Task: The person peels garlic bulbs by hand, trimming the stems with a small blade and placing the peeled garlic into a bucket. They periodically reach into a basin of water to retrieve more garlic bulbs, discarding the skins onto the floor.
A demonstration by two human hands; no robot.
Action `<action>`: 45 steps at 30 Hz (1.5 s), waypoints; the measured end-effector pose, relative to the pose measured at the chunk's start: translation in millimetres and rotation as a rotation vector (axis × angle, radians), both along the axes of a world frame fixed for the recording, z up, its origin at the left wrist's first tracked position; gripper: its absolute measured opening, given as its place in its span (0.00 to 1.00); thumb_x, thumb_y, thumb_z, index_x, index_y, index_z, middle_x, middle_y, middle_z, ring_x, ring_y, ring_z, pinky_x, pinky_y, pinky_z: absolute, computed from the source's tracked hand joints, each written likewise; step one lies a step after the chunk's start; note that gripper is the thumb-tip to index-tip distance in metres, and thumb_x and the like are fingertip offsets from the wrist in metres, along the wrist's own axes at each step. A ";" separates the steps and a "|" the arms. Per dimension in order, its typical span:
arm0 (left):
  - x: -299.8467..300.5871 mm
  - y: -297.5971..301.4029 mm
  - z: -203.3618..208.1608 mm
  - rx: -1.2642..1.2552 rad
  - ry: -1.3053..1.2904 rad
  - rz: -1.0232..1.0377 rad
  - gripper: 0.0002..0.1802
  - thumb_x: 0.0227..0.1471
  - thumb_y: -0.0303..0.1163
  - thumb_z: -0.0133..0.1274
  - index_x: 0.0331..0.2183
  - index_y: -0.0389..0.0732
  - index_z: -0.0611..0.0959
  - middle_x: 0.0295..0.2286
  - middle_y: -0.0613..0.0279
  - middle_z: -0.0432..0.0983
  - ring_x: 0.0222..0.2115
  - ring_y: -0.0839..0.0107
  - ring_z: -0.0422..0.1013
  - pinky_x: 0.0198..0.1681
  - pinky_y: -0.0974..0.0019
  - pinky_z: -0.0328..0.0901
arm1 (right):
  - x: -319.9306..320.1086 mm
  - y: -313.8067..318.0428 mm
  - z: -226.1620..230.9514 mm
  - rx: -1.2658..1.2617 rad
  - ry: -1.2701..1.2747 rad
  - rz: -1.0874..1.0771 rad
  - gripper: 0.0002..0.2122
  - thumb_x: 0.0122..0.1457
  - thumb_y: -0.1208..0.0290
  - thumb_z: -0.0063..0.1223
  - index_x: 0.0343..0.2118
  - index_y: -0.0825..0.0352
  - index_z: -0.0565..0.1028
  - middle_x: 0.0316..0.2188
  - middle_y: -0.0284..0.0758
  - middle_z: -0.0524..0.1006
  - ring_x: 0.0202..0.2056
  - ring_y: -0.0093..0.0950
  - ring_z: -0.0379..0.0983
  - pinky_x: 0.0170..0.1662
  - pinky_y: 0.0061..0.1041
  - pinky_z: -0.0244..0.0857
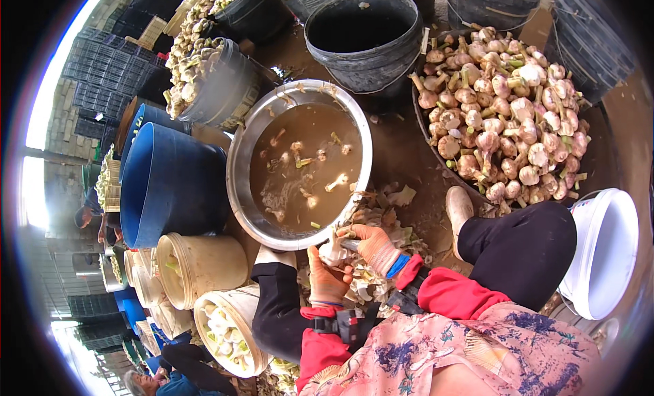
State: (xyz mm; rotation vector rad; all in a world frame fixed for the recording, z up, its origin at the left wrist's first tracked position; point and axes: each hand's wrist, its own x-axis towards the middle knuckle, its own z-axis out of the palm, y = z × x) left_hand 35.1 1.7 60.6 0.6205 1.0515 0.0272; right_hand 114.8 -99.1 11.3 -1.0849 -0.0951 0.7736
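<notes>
My left hand [327, 280], in an orange glove, holds a white garlic bulb [333, 251] just below the rim of a large steel basin [238, 171]. My right hand [373, 247], also gloved in orange, grips a small knife [349, 245] whose blade touches the bulb. Muddy brown water with floating garlic pieces fills the basin. Peelings [381, 212] lie heaped on the ground under both hands. My knees in black trousers sit to either side.
A wide black tub [436, 154] piled with unpeeled garlic bulbs stands at upper right. An empty black bucket [368, 35] is behind the basin. Blue barrels [170, 185] and cream buckets [201, 266] stand at left, a white bucket [606, 253] at right. Other people sit at far left.
</notes>
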 end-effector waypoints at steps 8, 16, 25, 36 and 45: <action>-8.7 -20.8 -6.0 0.597 -0.129 -0.042 0.24 0.48 0.38 0.55 0.44 0.42 0.66 0.33 0.62 0.72 0.26 0.71 0.71 0.26 0.71 0.71 | -2.4 1.9 0.9 -0.028 0.072 0.055 0.12 0.50 0.80 0.53 0.40 0.65 0.75 0.29 0.26 0.75 0.30 0.16 0.68 0.34 0.17 0.64; -40.6 -4.6 7.6 -0.011 -0.471 -0.279 0.32 0.43 0.24 0.57 0.51 0.43 0.65 0.38 0.55 0.71 0.38 0.59 0.72 0.37 0.62 0.73 | 10.2 -9.7 -44.9 -0.372 -0.183 -0.099 0.11 0.49 0.79 0.54 0.38 0.65 0.75 0.26 0.31 0.76 0.29 0.20 0.70 0.36 0.20 0.65; -39.6 -11.0 15.3 0.252 -0.278 -0.335 0.45 0.38 0.17 0.54 0.57 0.45 0.53 0.41 0.60 0.66 0.37 0.70 0.69 0.37 0.70 0.68 | 9.6 -19.8 4.1 -0.168 -0.312 0.480 0.20 0.51 0.71 0.54 0.50 0.60 0.69 0.37 0.30 0.76 0.39 0.20 0.69 0.45 0.20 0.61; -28.5 -6.0 7.1 0.494 -0.340 -0.524 0.46 0.36 0.20 0.59 0.55 0.41 0.53 0.45 0.57 0.62 0.44 0.67 0.65 0.44 0.66 0.64 | -7.2 -11.5 10.2 -0.177 -0.413 0.305 0.17 0.51 0.82 0.46 0.46 0.63 0.70 0.31 0.35 0.75 0.32 0.27 0.70 0.37 0.23 0.64; -43.2 11.0 -20.4 0.531 -0.237 0.161 0.14 0.50 0.34 0.54 0.38 0.38 0.76 0.33 0.60 0.74 0.31 0.69 0.73 0.28 0.72 0.71 | 20.8 -24.1 26.9 0.176 0.111 0.131 0.14 0.55 0.81 0.45 0.46 0.69 0.69 0.27 0.30 0.72 0.24 0.17 0.66 0.29 0.16 0.63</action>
